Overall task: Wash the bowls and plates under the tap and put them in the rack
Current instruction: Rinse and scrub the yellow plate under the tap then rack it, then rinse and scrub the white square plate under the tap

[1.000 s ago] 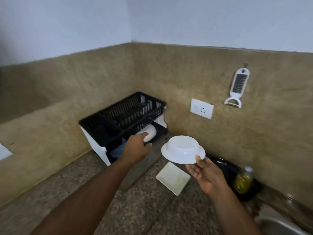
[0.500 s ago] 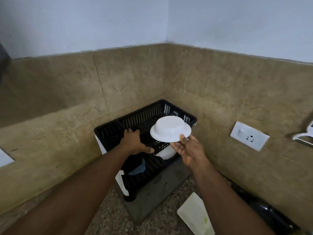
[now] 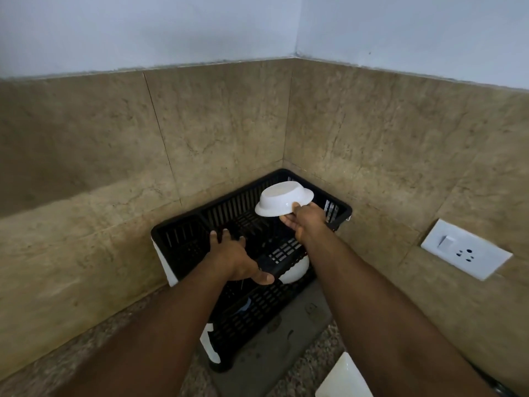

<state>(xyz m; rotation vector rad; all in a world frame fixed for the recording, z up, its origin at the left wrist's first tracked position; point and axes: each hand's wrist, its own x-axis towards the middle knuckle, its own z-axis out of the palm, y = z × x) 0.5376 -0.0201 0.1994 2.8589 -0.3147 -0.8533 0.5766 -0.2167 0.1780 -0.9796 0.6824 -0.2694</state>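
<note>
White bowl (image 3: pixel 282 199): round, smooth, broad-rimmed, held upside down and tilted over the far end of the black slatted plastic rack (image 3: pixel 337 209), farther in than a moment ago. Right hand (image 3: pixel 303 222) pinches its rim; left hand (image 3: pixel 233 257) grips the rack's near edge, thumb beneath. White square plate (image 3: pixel 342 379) on speckled stone counter (image 3: pixel 86 365), lower right.

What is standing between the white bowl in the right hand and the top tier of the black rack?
Nothing visible does. The right hand holds the white bowl upside down, tilted, over the top tier of the black rack, which looks bare below it. The left hand grips the rack's front edge, off to the side.
</note>
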